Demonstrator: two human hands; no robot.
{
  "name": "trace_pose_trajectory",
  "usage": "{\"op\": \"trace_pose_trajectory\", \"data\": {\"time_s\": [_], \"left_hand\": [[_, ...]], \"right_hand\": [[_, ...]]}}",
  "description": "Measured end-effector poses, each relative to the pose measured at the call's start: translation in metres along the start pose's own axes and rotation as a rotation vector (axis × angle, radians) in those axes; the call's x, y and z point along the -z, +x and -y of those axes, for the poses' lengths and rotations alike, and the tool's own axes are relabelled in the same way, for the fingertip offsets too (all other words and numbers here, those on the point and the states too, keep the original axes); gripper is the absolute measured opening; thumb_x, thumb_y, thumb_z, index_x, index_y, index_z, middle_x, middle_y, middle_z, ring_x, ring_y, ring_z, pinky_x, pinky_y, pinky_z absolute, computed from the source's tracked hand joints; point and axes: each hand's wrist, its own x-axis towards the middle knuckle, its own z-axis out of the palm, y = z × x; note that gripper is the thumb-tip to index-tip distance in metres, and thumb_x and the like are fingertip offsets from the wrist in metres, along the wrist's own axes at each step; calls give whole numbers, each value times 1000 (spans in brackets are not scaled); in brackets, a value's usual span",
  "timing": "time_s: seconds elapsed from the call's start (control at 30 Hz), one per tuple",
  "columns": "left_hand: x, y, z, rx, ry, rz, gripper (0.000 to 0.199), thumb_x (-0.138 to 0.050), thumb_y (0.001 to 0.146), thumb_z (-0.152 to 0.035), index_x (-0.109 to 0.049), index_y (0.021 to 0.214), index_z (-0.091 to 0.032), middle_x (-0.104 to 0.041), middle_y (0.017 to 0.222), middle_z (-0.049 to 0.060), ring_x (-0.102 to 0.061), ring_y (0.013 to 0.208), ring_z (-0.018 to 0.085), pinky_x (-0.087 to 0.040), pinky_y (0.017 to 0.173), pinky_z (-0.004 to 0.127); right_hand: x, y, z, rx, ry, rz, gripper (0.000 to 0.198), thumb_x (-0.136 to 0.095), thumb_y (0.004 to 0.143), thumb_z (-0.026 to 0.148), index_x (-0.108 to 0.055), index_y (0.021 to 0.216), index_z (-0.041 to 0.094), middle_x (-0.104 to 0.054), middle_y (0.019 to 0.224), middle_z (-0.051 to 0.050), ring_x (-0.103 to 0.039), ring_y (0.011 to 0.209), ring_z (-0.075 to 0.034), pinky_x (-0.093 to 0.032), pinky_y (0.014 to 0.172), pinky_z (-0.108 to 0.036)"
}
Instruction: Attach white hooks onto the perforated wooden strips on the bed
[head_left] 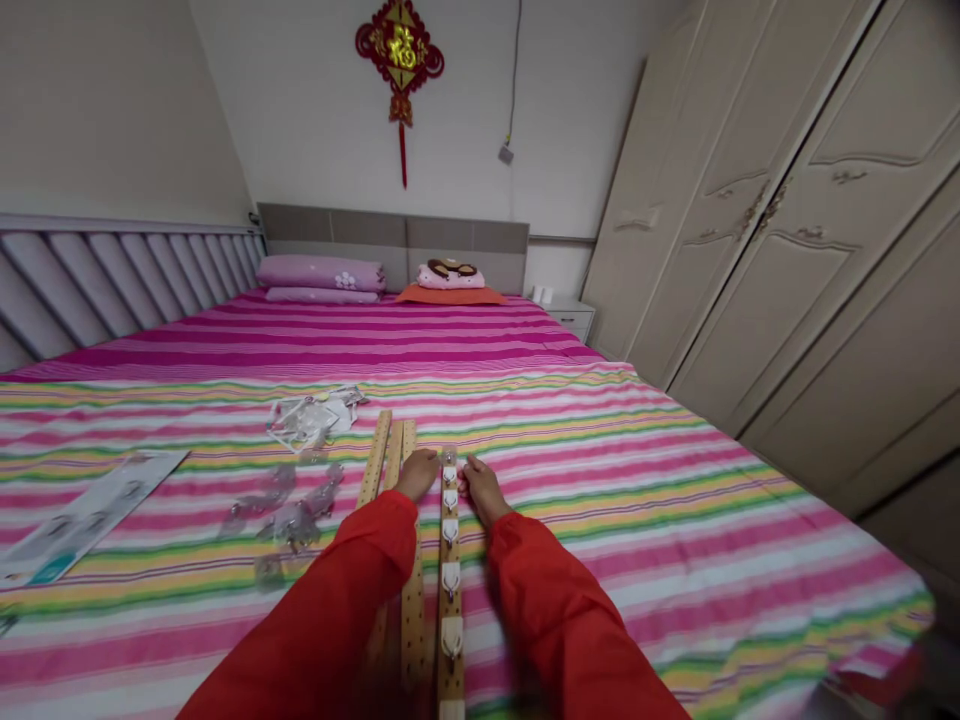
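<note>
A big stripy bed [637, 490] is sitting beside a tall closet [750, 230], which is running out of view, and red sleeves [562, 600] are hiding parts of some wooden strips [373, 460]. A hooked strip [444, 555] is lying on the bed between the left hand [418, 474] and right hand [482, 488], its near end cut off. Both hands are curling by its far end, but I cannot tell if they are gripping the tiny, blurry clear piece [448, 456] there.

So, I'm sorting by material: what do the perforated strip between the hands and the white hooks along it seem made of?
The strip: perhaps wood, matte, going by its tan colour, though grain isn't clear. The white hooks: probably smooth plastic bases, evenly coloured, with metal prongs that look silvery.
</note>
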Motion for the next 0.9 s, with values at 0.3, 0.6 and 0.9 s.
{"op": "trace_pose_trajectory", "data": {"time_s": [0.3,0.6,0.9], "left_hand": [[42,-105,38,-113,-549,-65,42,-57,73,-45,-67,100,-14,-71,97,7,-64,91,19,-50,81,29],[28,-180,113,-42,-373,-624,39,-50,77,-49,-66,93,-17,-69,93,6,-63,84,18,-51,76,29],[20,-179,135,28,-419,-668,39,-50,75,-48,-66,93,-16,-69,77,5,-64,73,17,-51,70,28]], "right_hand": [[34,-91,-3,-18,46,-16,17,-67,64,29,-59,67,15,-58,58,2,-55,49,-11,-41,45,-21],[70,-233,-49,45,83,-24,38,-70,68,53,-63,68,15,-57,53,2,-41,37,-6,-28,36,-19],[67,-288,-74,-282,382,231,40,-81,61,34,-69,95,15,-70,81,-8,-65,59,-16,-45,49,-23]]}}
